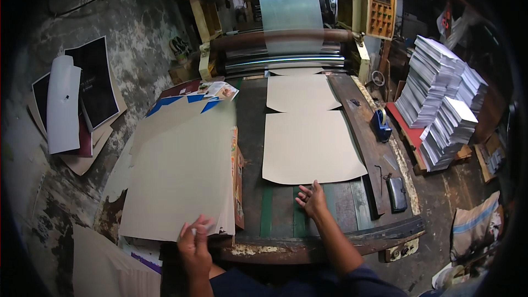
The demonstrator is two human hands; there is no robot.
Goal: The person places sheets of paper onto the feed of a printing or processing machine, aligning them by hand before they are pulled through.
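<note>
My left hand point(194, 242) is at the near edge of a stack of large beige sheets point(179, 159), its fingers loosely bent and apart, a little blurred, with nothing visibly held. Whether it touches the top sheet I cannot tell. My right hand point(313, 201) is over the machine's feed table point(252, 148), palm turned inward and fingers spread, holding nothing. Just beyond its fingertips lies a beige sheet point(311, 146) with a slightly curled near edge. A second sheet point(301, 92) lies ahead of it, and a third enters beneath the rollers point(286, 61).
Clear film point(291, 19) hangs down to the rollers. A dark rail point(357, 137) runs along the table's right side, beside a blue tape dispenser point(380, 125) and a black case point(397, 194). Paper stacks point(429, 82) stand at right; printed sheets point(102, 85) lie at left.
</note>
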